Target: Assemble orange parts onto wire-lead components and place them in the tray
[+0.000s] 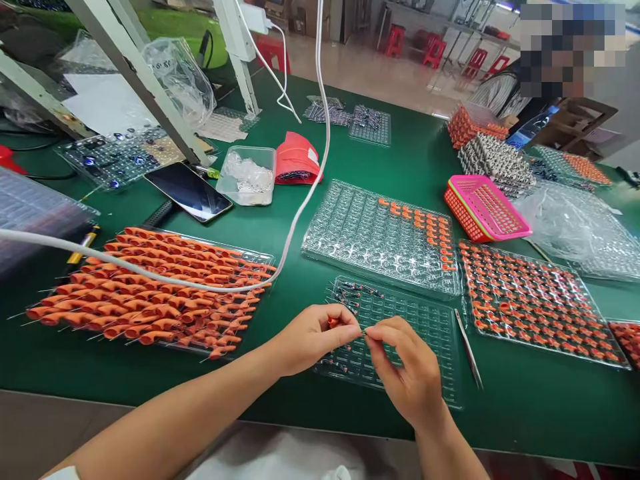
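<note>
My left hand [320, 339] is closed around a small orange plastic piece [333, 322], mostly hidden by the fingers. Thumb and forefinger of my right hand [403, 357] pinch at a tiny thin part right beside the left fingertips; it is too small to name. Both hands hover over a clear compartment tray [430, 347], whose left side holds several small dark parts with wire ends [353, 290]. To the right of this tray lies a pair of metal tweezers [469, 350].
Orange curved shells with wires fill a tray [150, 293] at left. Behind my hands is a clear tray [360, 227] with some orange pieces; another filled tray [540, 307] lies right. Pink basket [493, 207], phone [190, 190] and clear box [247, 177] stand farther back. A white cable [305, 200] arches across.
</note>
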